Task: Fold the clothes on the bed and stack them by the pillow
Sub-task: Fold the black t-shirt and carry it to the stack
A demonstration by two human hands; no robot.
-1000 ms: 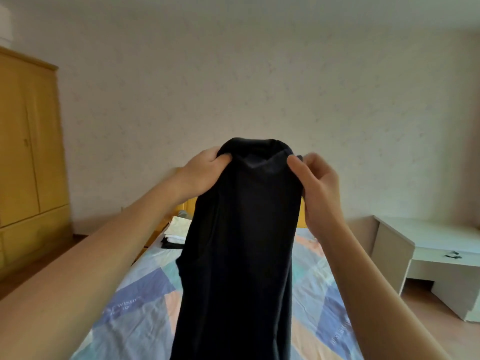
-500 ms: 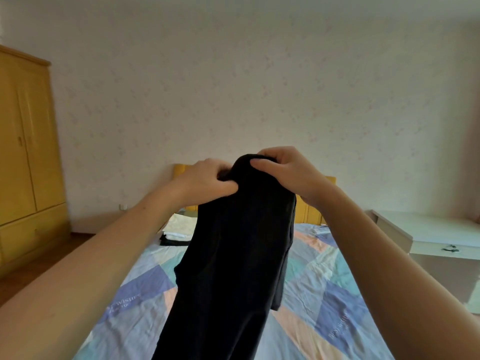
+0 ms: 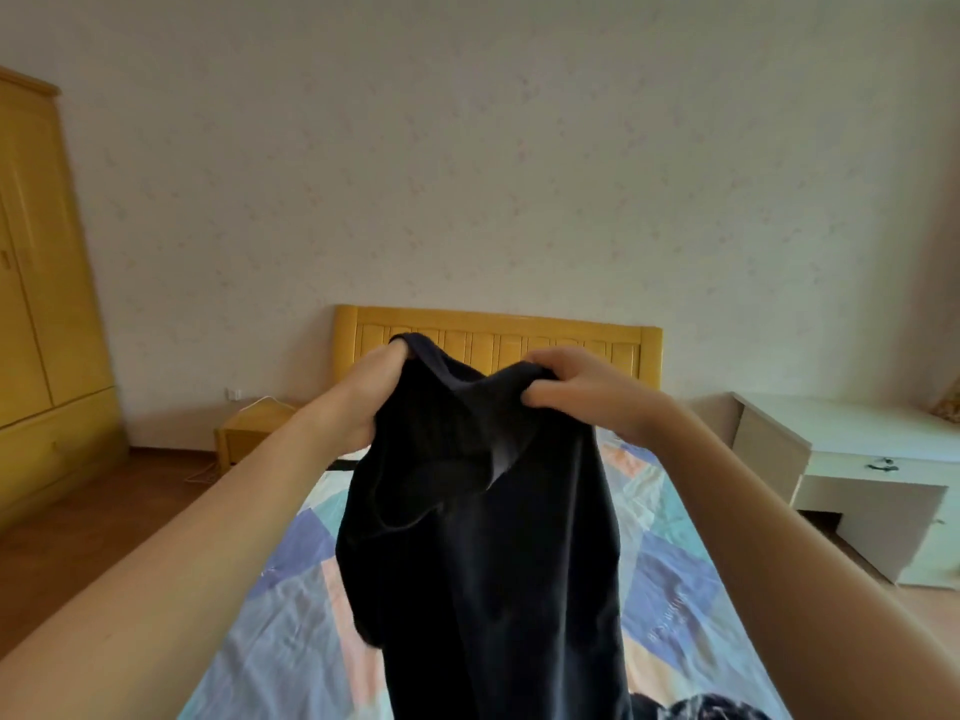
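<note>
A dark navy garment (image 3: pixel 488 553) hangs in the air in front of me, above the bed (image 3: pixel 291 631) with its patchwork sheet. My left hand (image 3: pixel 371 392) grips the garment's top edge on the left. My right hand (image 3: pixel 576 387) pinches the top edge on the right, fingers curled into the cloth. The cloth sags between the two hands and a fold shows a grey inner side. The garment hides the pillow end of the bed and anything stacked there. Another dark patterned piece of clothing (image 3: pixel 711 706) lies at the bottom edge on the bed.
A yellow wooden headboard (image 3: pixel 498 335) stands against the far wall. A yellow wardrobe (image 3: pixel 47 304) is at the left, a small yellow nightstand (image 3: pixel 249 428) beside the bed. A white desk (image 3: pixel 852 459) stands at the right. Wooden floor runs along both sides.
Both hands have come down with the garment and moved apart along its top edge. My view has shifted, so the headboard now shows above the hands.
</note>
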